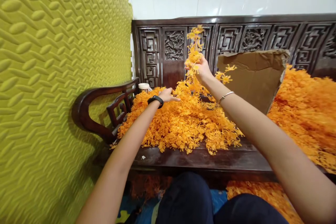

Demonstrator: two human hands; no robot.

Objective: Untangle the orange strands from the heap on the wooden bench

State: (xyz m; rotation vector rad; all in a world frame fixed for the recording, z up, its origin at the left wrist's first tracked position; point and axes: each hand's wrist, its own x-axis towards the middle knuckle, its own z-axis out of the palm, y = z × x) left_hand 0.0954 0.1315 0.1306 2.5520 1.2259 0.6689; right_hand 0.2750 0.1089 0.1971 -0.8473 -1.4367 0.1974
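My right hand [201,69] is raised in front of the bench back, its fingers closed around an orange artificial flower sprig [194,36]. The sprig stands roughly upright, its upper blossoms above my fingers and more orange pieces hanging below. Lower and to the left, my left hand [168,95] reaches over a pile of orange artificial flowers [175,126], fingers apart, seemingly with nothing in them. Whether its fingertips touch the blossoms I cannot tell. The pile lies on the seat of a dark carved wooden bench [189,157].
A brown cardboard piece [249,80] leans between this pile and a larger orange heap [309,112] on the right. A white-lidded jar [144,87] stands behind the pile, near the curved armrest [84,108]. Yellow-green padding [52,77] covers the left side. More orange material [265,196] lies below the seat.
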